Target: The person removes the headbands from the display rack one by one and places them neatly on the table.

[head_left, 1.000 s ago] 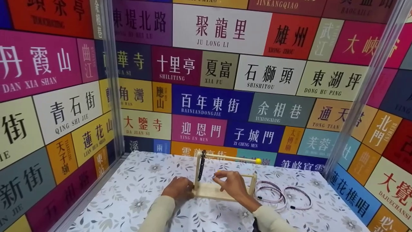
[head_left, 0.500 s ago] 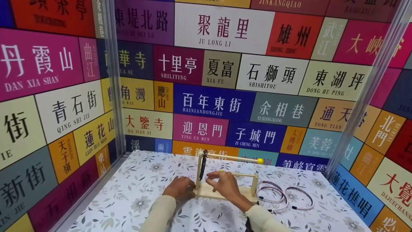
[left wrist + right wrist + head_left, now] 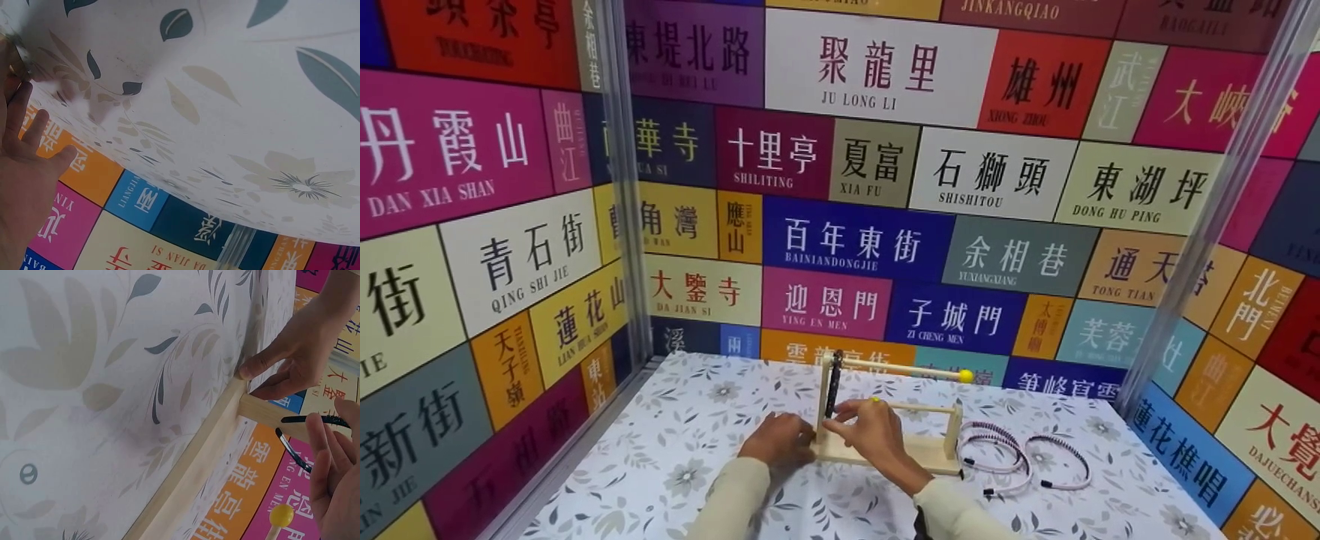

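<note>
A wooden rack (image 3: pixel 934 453) with two pegs stands on the table; yellow balls cap the pegs. From its upper peg, close to the left post, hangs a dark headband (image 3: pixel 834 386), its two ends pointing down. My left hand (image 3: pixel 780 439) grips the left end of the rack's base; the right wrist view shows the thumb and fingers of that hand (image 3: pixel 304 354) at the base's corner. At the headband's lower part is my right hand (image 3: pixel 871 433), thumb and fingers extended about it. Whether they press on the band is hard to tell.
Several pale headbands with dark teeth and black tips (image 3: pixel 1061 459) lie right of the rack, some overlapping. Patterned cloth (image 3: pixel 686 472) covers the table. Behind and beside it rise walls of coloured sign panels (image 3: pixel 847 240). The lower peg (image 3: pixel 915 406) points left from the right post.
My right hand has moved left, from beside the headband up to its lower part. My left hand stays on the base's end. The headband still hangs on the upper peg.
</note>
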A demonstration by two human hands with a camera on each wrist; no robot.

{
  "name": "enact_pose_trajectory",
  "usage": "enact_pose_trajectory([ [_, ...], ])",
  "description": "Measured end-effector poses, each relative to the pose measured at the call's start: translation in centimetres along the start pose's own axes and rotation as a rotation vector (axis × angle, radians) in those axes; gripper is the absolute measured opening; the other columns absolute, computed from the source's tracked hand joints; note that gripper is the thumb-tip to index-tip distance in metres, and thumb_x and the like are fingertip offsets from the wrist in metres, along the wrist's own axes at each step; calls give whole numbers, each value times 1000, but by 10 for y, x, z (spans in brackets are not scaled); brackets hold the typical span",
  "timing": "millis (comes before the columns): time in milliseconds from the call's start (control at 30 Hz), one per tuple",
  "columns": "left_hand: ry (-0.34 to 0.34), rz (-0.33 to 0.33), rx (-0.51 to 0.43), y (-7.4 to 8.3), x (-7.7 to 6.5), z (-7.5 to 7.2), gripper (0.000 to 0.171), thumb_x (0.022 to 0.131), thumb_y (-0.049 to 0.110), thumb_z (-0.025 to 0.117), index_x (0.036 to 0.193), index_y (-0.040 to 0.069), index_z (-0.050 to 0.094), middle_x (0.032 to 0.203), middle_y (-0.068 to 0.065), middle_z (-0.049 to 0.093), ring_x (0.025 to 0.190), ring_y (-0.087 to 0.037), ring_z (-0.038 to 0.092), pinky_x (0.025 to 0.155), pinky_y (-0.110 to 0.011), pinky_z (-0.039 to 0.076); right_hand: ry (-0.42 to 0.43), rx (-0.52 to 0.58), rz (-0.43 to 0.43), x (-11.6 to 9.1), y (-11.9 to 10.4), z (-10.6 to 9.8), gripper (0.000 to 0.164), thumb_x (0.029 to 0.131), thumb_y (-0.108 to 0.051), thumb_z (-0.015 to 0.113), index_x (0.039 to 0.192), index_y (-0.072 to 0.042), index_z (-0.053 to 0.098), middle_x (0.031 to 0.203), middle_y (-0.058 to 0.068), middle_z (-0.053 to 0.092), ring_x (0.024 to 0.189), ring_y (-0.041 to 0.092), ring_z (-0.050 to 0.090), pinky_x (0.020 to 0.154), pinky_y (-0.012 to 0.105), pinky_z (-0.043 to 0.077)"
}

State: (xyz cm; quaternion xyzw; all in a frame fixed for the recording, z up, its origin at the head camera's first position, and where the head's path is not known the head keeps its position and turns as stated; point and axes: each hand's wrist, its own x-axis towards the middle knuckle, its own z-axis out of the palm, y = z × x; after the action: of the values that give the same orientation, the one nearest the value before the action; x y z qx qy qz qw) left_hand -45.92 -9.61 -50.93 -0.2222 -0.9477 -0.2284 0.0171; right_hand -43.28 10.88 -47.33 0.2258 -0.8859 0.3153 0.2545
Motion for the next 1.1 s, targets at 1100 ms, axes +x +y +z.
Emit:
enact_pose_trajectory([
  [1100, -33, -13, -3, -9, 10, 6, 34, 85, 21, 85, 117, 12, 78, 113, -4, 77, 106, -26, 70, 100, -46, 55, 68, 18, 135, -3, 2, 6, 11, 88, -25, 81, 97, -20, 81, 77, -6, 78, 44, -6, 59, 46, 23, 50],
])
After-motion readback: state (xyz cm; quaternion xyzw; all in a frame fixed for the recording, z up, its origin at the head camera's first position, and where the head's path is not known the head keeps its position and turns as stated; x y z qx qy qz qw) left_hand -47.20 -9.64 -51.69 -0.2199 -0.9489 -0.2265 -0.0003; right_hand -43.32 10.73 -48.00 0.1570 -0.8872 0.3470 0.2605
